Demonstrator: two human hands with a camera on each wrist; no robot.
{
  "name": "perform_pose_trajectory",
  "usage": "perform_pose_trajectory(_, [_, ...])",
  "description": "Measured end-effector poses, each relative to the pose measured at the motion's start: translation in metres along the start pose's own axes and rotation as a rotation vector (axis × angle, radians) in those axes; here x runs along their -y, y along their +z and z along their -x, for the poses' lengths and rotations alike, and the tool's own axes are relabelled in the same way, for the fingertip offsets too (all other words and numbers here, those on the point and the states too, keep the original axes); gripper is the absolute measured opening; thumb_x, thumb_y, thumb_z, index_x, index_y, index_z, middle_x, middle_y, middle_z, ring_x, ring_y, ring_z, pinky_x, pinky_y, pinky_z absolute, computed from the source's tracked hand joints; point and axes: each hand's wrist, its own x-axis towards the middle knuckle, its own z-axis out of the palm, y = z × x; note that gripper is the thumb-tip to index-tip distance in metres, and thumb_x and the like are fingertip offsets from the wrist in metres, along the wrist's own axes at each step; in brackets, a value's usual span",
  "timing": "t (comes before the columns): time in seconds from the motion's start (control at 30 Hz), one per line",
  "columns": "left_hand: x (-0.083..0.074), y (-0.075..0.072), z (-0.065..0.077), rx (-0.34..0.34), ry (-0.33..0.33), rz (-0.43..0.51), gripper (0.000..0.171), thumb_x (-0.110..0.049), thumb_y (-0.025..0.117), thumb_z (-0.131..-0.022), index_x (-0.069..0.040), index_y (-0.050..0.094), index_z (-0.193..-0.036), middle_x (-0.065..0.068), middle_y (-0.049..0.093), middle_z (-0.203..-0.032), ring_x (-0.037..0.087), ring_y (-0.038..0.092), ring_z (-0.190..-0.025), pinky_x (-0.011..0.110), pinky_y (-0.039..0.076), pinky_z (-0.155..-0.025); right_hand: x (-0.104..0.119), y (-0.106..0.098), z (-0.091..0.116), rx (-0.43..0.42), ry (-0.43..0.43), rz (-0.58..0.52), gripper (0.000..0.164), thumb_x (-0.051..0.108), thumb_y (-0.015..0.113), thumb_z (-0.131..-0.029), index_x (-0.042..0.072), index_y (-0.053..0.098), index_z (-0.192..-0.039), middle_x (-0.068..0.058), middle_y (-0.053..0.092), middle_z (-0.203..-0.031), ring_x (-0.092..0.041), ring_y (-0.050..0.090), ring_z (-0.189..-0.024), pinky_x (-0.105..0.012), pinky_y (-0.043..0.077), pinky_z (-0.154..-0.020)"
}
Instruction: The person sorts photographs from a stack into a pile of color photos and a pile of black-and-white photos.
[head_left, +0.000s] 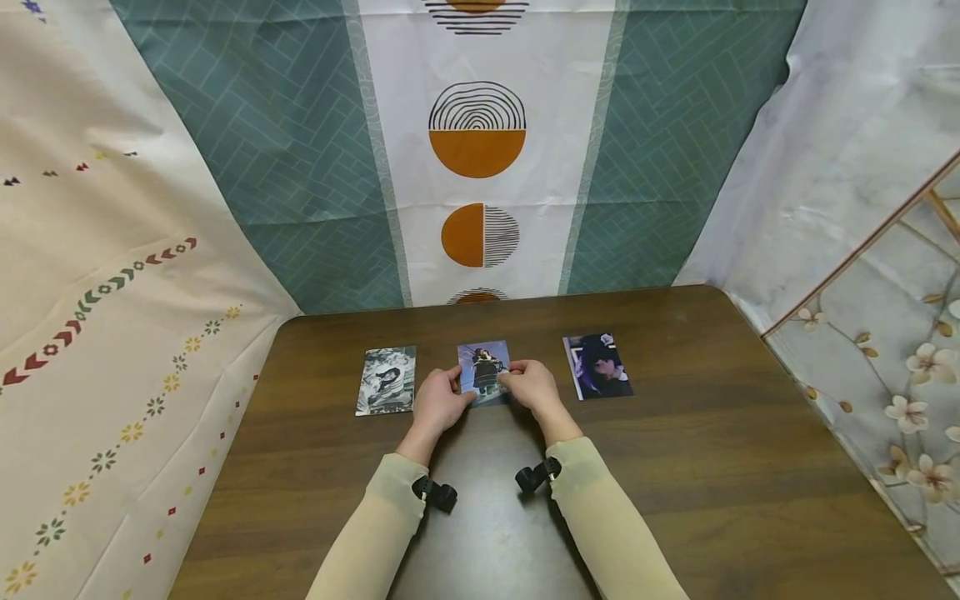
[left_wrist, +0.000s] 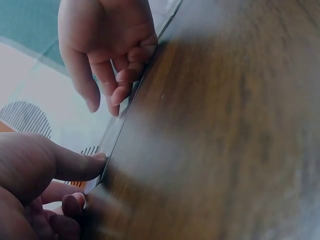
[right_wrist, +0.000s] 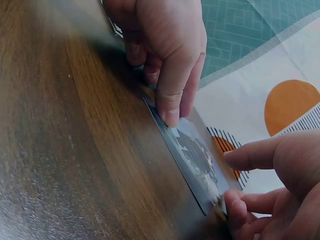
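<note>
In the head view a bluish photo card [head_left: 483, 372], printed with a dark-clothed figure, lies mid-table between both hands. My left hand [head_left: 438, 402] grips its left side, thumb by the lower left corner and a finger further up the edge. On the opposite side my right hand [head_left: 532, 386] pinches the right edge, its thumb overlapping the picture. Seen from the right wrist, the card [right_wrist: 197, 160] stretches low along the wood between the left thumb and the right fingertips. A black-and-white photo card [head_left: 386, 381] lies to the left; a purple-dark one [head_left: 598, 367] lies to the right.
Brown wooden table [head_left: 712, 467] underneath, with its far edge just beyond the cards. Behind it hangs a green and white curtain [head_left: 300, 150] with orange circles. Patterned cloths drape on both sides. Black wrist cameras [head_left: 437, 493] sit on each cuff.
</note>
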Motion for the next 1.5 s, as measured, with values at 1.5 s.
perform_pose_trajectory(1.5, [0.002,-0.002,0.000,0.033,0.005,-0.001,0.076,-0.031,0.088,-0.091,-0.011,0.056,-0.157,0.002,0.053,-0.092,0.020,0.048,-0.078,0.036,0.038,-0.069,0.014,0.003,0.004,0.046,0.062,-0.079,0.059,0.026,0.069,-0.102,-0.011,0.057,-0.146,-0.028,0.059,-0.146,-0.043,0.057,-0.134,-0.056,0.047,-0.110])
